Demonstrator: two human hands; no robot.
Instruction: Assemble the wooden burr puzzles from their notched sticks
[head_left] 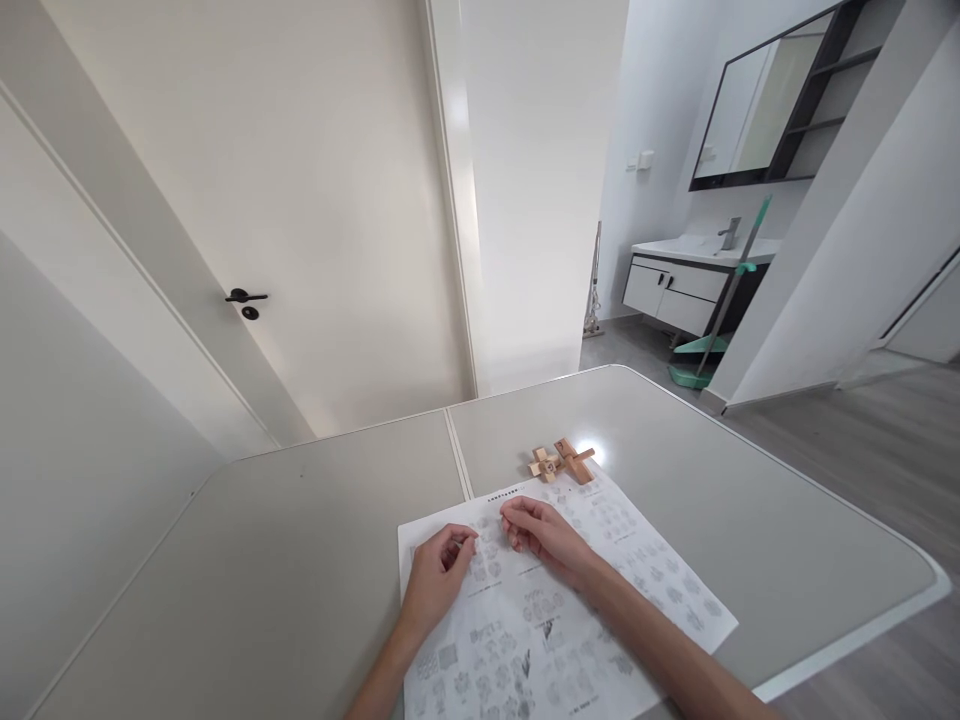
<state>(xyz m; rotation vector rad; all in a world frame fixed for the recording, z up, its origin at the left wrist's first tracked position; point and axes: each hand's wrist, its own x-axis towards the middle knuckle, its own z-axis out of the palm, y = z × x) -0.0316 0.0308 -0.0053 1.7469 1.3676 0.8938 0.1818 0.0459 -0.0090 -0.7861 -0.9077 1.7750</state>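
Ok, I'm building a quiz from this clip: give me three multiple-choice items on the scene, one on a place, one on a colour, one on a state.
1. Where is the small interlocking wooden puzzle?
A. at the far edge of the printed white instruction sheet
B. on the floor
C. in a hand

2. What colour is the door handle?
A. gold
B. black
C. white

3. How do the left hand and right hand sit?
A. gripping the puzzle
B. raised in the air
C. resting on the sheet

A: it lies on the grey table by the sheet's top edge.
B: dark against the white door.
C: both lie on the paper.
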